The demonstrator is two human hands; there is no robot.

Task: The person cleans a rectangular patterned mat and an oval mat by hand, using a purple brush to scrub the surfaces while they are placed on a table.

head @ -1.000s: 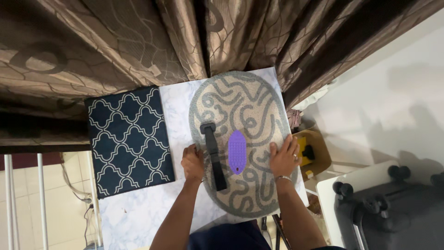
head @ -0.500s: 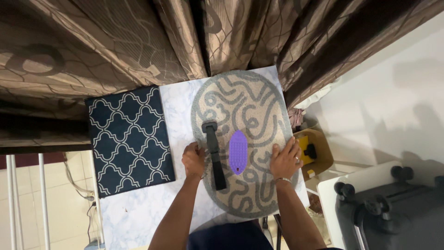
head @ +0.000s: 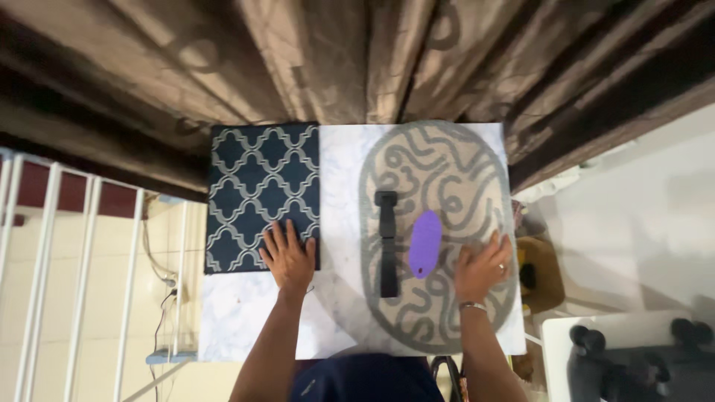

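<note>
Navy-patterned board lies under the flat, open left hand, while the open right hand presses the oval mat; tugging that mat could tip its black tool and purple brush off.

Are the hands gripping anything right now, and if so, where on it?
Nothing is gripped. The left hand lies flat on the near right corner of the navy patterned board; the right hand lies flat on the oval mat, near its right edge.
</note>
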